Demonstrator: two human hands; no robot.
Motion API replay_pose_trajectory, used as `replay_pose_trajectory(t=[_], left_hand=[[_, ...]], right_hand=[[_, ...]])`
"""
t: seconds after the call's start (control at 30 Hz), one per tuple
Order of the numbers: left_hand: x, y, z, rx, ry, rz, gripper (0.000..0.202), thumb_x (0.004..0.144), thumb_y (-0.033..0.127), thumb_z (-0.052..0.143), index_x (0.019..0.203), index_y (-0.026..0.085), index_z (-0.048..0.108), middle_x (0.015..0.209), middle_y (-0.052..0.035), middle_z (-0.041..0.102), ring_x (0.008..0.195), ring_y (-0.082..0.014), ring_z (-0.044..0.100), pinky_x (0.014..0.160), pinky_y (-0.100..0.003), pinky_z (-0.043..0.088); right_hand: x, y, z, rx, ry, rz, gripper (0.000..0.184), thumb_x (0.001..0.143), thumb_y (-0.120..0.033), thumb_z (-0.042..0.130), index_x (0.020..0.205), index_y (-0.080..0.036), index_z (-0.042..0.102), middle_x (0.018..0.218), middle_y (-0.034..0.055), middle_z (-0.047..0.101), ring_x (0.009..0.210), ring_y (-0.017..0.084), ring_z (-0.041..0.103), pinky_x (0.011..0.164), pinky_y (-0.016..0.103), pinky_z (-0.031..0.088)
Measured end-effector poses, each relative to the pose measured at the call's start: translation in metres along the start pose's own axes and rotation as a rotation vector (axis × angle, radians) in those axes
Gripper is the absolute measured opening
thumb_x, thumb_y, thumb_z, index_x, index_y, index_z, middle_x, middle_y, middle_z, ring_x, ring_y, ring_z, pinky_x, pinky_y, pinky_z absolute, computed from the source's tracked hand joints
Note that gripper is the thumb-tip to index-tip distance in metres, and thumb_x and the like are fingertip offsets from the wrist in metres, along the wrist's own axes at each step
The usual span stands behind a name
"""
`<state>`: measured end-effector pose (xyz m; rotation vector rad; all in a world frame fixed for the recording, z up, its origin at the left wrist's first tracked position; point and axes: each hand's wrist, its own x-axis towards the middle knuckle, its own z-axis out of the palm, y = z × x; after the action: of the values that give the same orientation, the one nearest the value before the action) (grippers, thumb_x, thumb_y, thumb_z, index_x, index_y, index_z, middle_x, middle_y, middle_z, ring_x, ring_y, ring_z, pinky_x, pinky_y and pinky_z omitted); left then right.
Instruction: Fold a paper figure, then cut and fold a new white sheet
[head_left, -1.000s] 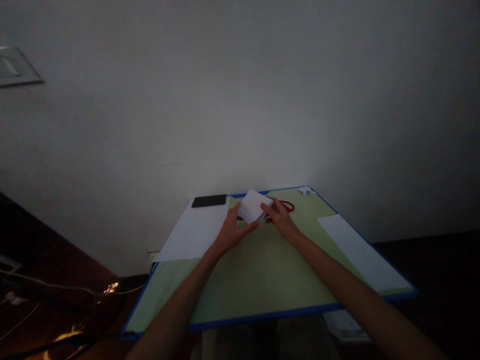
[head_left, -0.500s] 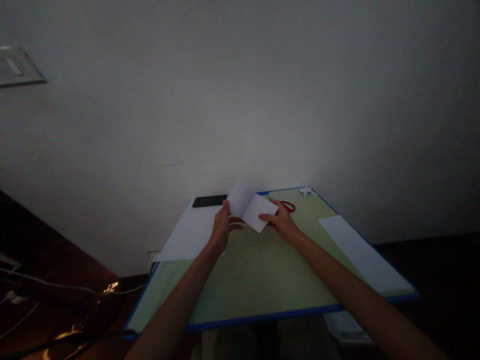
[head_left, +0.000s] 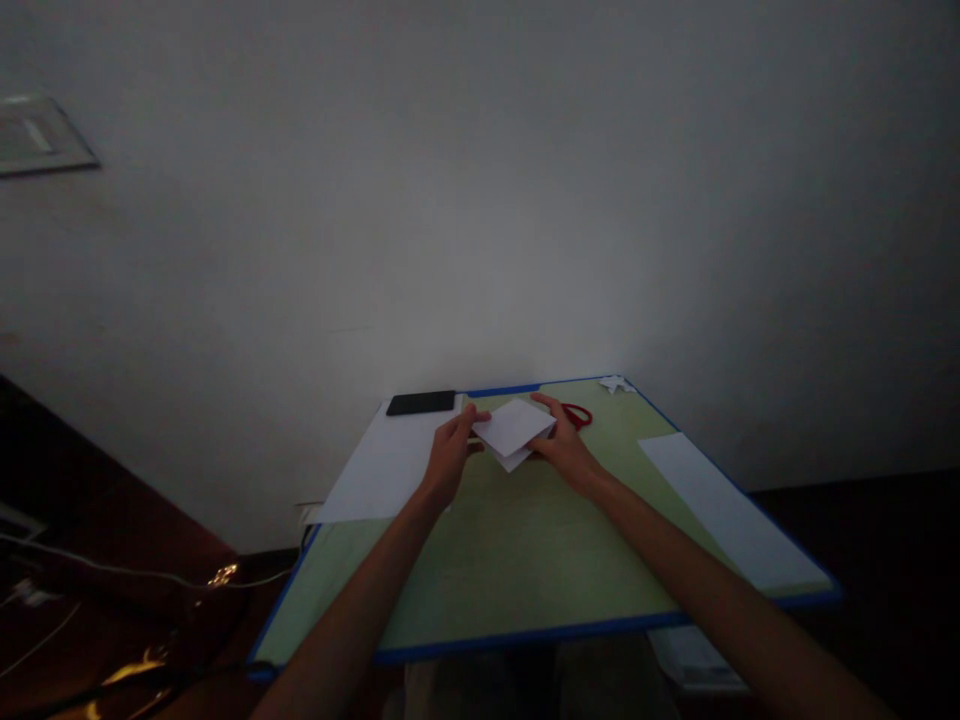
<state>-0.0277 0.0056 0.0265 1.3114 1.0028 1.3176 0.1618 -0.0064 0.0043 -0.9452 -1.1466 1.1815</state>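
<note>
A folded sheet of white paper [head_left: 514, 425] is held over the far part of the green table, its upper layer lying over a lower one that shows along the near edge. My left hand [head_left: 452, 445] pinches its left corner, thumb on top. At the right corner, my right hand [head_left: 561, 440] grips it, with a finger along the far edge and the thumb by the gap between the layers. Scissors with red handles [head_left: 577, 416] lie just beyond my right hand, their blades mostly hidden.
The green table [head_left: 517, 560] has a blue edge and stands against a grey wall. A black phone-like slab [head_left: 421, 403] rests on a white sheet [head_left: 375, 465] at left. Another white sheet [head_left: 731, 510] lies at right. Small paper scraps [head_left: 615, 384] sit in the far right corner.
The raised left flap of the paper has come down over the right part, so the sheet is now doubled. My left hand has shifted slightly right with it.
</note>
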Motion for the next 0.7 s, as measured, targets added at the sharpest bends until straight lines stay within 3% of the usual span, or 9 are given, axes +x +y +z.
replay_pose_trajectory(t=[0.1,0.27,0.4,0.47,0.57,0.7], left_hand=[[-0.002,0.002,0.000,0.020,-0.049,-0.006,0.054,0.083,0.062,0.065,0.101,0.013,0.077,0.110,-0.0152,0.072,0.095,-0.0233,0.066,0.072,-0.029,0.052],[-0.006,0.004,0.002,0.068,-0.176,0.008,0.049,0.083,0.059,0.066,0.109,0.018,0.075,0.116,-0.0130,0.070,0.104,-0.0260,0.064,0.076,-0.031,0.054],[-0.007,0.005,0.002,0.018,-0.246,0.012,0.057,0.086,0.065,0.061,0.117,0.017,0.071,0.117,-0.0150,0.070,0.101,-0.0268,0.066,0.076,-0.034,0.056],[-0.007,0.004,0.001,0.017,-0.288,0.018,0.058,0.086,0.063,0.063,0.119,0.016,0.068,0.114,-0.0155,0.071,0.097,-0.0261,0.067,0.076,-0.035,0.056],[-0.007,0.004,0.000,0.078,-0.278,0.027,0.054,0.078,0.052,0.077,0.116,0.015,0.068,0.107,-0.0135,0.073,0.091,-0.0245,0.069,0.079,-0.036,0.056],[-0.008,0.004,-0.002,0.085,-0.230,-0.008,0.050,0.070,0.040,0.084,0.111,0.015,0.071,0.105,-0.0118,0.076,0.089,-0.0254,0.071,0.083,-0.039,0.056]], right_hand=[[0.001,0.000,-0.002,-0.110,0.021,-0.099,0.083,0.060,-0.031,0.083,0.136,-0.028,0.049,0.103,0.0034,0.067,0.085,0.023,0.065,0.071,0.036,0.058],[0.008,0.004,-0.009,-0.276,0.149,-0.273,0.037,0.068,-0.045,0.082,0.096,-0.024,0.074,0.114,0.0072,0.062,0.106,0.025,0.061,0.093,0.040,0.051],[0.010,0.002,-0.012,-0.325,0.235,-0.280,0.038,0.066,-0.053,0.082,0.088,-0.022,0.077,0.117,0.0094,0.059,0.100,0.024,0.061,0.087,0.038,0.051],[0.010,-0.003,-0.013,-0.336,0.202,-0.265,0.037,0.068,-0.053,0.080,0.085,-0.021,0.077,0.105,0.0080,0.065,0.096,0.024,0.061,0.085,0.037,0.050],[0.009,-0.012,-0.014,-0.281,0.053,-0.181,0.034,0.072,-0.053,0.076,0.083,-0.020,0.077,0.083,0.0036,0.070,0.083,0.022,0.063,0.077,0.035,0.050],[0.006,-0.018,-0.014,-0.231,-0.020,-0.154,0.031,0.072,-0.050,0.076,0.079,-0.020,0.077,0.078,0.0021,0.073,0.080,0.022,0.064,0.075,0.034,0.050]])
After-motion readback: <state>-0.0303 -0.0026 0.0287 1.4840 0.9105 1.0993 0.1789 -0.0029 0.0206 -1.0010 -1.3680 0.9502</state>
